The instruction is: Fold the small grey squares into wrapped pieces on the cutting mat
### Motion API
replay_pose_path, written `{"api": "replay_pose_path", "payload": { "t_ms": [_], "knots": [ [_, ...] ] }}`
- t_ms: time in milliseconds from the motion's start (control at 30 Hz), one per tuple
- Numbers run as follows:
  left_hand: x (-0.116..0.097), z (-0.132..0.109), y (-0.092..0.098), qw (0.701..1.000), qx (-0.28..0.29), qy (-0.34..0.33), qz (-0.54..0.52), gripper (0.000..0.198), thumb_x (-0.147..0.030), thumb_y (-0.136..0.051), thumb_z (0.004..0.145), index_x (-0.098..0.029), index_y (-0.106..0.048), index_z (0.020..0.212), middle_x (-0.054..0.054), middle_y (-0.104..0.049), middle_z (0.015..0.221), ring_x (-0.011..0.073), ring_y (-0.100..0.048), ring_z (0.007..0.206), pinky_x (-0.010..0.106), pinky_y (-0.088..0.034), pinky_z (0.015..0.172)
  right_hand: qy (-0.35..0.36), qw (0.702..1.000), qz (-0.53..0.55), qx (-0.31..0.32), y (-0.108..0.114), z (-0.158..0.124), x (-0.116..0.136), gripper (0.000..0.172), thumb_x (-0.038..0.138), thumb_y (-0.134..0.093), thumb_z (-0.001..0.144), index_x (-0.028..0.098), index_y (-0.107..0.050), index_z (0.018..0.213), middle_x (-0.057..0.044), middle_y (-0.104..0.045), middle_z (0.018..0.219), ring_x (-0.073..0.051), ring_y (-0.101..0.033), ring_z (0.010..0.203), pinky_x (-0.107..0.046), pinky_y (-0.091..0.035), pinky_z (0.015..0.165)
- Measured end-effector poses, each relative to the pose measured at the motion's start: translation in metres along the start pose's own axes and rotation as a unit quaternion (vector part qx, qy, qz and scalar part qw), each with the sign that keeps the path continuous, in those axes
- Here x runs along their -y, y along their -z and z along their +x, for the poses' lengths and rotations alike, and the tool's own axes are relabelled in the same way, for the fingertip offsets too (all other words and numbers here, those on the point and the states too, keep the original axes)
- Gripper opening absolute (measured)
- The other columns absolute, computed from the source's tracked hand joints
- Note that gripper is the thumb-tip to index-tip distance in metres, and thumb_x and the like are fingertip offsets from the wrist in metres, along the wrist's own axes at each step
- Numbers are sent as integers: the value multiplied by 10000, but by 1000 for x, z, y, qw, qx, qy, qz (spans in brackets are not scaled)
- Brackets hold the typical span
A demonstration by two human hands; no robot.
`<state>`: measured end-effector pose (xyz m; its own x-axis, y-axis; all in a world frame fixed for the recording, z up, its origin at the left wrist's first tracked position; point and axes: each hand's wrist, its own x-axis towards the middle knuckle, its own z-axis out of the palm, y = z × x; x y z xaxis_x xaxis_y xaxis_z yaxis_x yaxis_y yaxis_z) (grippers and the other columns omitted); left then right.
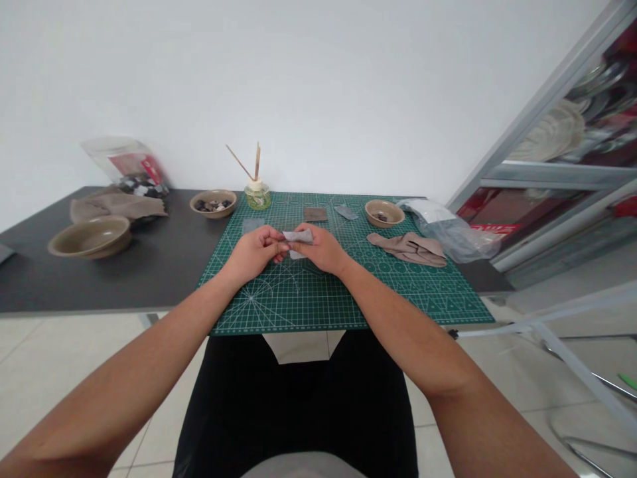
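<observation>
Over the middle of the green cutting mat [279,302] my two hands meet. My right hand [318,247] is closed around a small grey folded sheet [298,236], which looks like sandpaper or cloth. The fingers of my left hand [256,251] are pinched together against the sheet's left edge; whatever sits between them is too small to make out. Just beyond the hands lie a brown square piece [315,214], a crumpled grey piece [346,212] and, behind the left hand, a flat grey piece [253,225].
On the right stand a bowl with a few dark stones [385,214], a brown cloth [411,249] and a clear plastic bag [455,232]. To the left are a bowl of stones [213,204], a reed diffuser [257,194], a larger bowl [91,238], another cloth [117,203] and a bag of stones [134,166].
</observation>
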<state>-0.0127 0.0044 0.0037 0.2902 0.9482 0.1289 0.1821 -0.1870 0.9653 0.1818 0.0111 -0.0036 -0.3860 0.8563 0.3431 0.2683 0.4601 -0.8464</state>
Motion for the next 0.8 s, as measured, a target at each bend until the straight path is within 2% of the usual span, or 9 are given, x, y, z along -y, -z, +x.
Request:
{"api": "replay_pose_path", "payload": {
  "t_ms": [333,633,800],
  "knots": [
    [-1,-1,-1,1000,-5,5,-2,200,-262,-728,722,-172,-595,842,-22,-661,624,109,-592,537,240,-483,549,-2,1000,-13,2,-2,-1,1,299,476,-645,824,198,-592,920,19,-599,780,-143,-519,715,-271,-386,701],
    [0,0,-1,1000,-3,3,-4,202,-274,-728,715,-176,-602,839,-23,-664,617,115,-597,531,244,-485,543,-18,1000,-15,-12,-1,-1,2,300,478,-676,789,204,-585,871,38,-564,711,-129,-484,664,-256,-368,658],
    [0,0,-1,1000,-1,5,-14,213,-273,-739,702,-180,-592,825,-28,-658,612,110,-591,532,237,-479,543,-7,1000,-19,-3,-2,-1,0,298,474,-637,818,204,-594,936,23,-592,759,-142,-509,694,-263,-387,674]
  ]
}}
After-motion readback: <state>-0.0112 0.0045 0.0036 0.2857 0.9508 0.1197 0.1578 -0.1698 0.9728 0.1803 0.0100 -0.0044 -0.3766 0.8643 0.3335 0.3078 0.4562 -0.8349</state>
